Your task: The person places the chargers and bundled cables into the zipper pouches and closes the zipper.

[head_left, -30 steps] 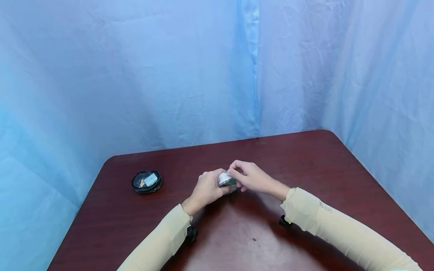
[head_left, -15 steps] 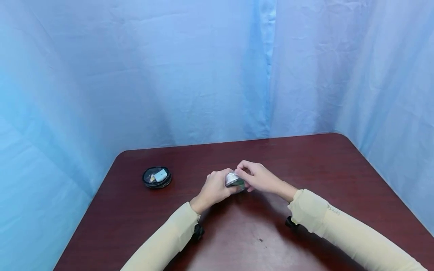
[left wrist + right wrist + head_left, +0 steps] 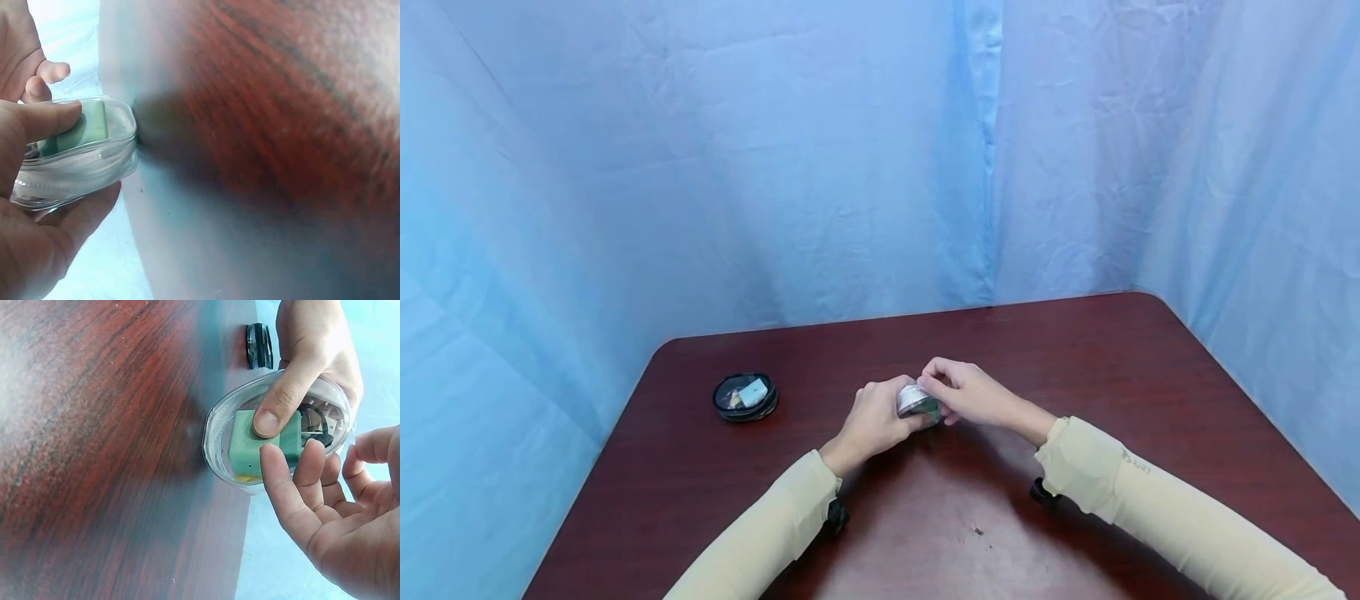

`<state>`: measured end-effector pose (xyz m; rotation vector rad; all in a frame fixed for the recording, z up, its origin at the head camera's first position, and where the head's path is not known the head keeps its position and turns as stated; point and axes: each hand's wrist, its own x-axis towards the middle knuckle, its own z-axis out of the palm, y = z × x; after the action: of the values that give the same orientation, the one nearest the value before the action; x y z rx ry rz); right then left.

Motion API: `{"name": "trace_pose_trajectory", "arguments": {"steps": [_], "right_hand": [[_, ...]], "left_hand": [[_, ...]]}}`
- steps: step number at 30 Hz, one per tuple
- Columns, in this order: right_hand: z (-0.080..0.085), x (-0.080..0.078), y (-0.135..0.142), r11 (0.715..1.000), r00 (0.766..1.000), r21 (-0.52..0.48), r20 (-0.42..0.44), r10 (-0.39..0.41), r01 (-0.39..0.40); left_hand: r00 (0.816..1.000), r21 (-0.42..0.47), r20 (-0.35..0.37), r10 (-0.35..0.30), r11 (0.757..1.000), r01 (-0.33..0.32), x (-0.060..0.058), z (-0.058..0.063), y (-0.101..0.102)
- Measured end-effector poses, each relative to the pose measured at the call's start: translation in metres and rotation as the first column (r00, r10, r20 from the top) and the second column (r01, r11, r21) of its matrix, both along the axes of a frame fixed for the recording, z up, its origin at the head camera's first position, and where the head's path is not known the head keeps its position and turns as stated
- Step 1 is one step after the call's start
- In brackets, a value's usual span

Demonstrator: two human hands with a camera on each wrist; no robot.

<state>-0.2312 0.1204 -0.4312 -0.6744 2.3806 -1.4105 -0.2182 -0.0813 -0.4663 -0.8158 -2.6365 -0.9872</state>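
Note:
A clear oval zip pouch (image 3: 912,402) is held upright above the table in my left hand (image 3: 871,417). The left thumb presses its front face and the fingers lie behind it. Through the plastic show a light green block (image 3: 249,450) and a black cable (image 3: 317,419). A pale zipper band (image 3: 62,180) runs round the side in the left wrist view. My right hand (image 3: 972,395) pinches at the pouch's upper edge between thumb and forefinger, where the zipper pull seems to be; the pull is mostly hidden. Its other fingers touch or hover by the front face.
On the left part of the dark red table (image 3: 700,500) lies a round black-rimmed clear case (image 3: 746,397) with a pale blue item and other small things inside. Light blue curtains (image 3: 850,167) hang behind the table and along both sides.
The head view has swung slightly, shifting the whole scene. Both hands keep the same hold on the pouch, and I see no clear movement of the zipper.

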Motion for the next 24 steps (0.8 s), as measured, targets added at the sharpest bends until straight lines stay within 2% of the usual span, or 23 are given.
{"name": "trace_pose_trajectory", "arguments": {"steps": [6,10,17,24], "right_hand": [[0.004,0.001,-0.003,1.000,0.999,-0.002,-0.033,-0.002,0.002],[0.007,0.000,-0.001,1.000,0.998,-0.012,-0.059,-0.002,0.002],[0.014,-0.003,0.005,0.997,0.999,-0.067,-0.021,-0.045,0.044],[0.014,-0.004,0.005,0.997,0.999,-0.070,-0.014,-0.031,0.030]], "left_hand": [[1.000,0.057,-0.006,0.005,0.998,-0.004,-0.001,-0.003,-0.004],[1.000,0.109,-0.018,0.013,0.994,-0.011,-0.001,0.001,-0.005],[1.000,0.198,0.006,0.018,0.980,-0.019,0.002,0.014,-0.005],[0.999,0.231,0.041,0.015,0.973,-0.024,0.002,0.014,-0.006]]}}
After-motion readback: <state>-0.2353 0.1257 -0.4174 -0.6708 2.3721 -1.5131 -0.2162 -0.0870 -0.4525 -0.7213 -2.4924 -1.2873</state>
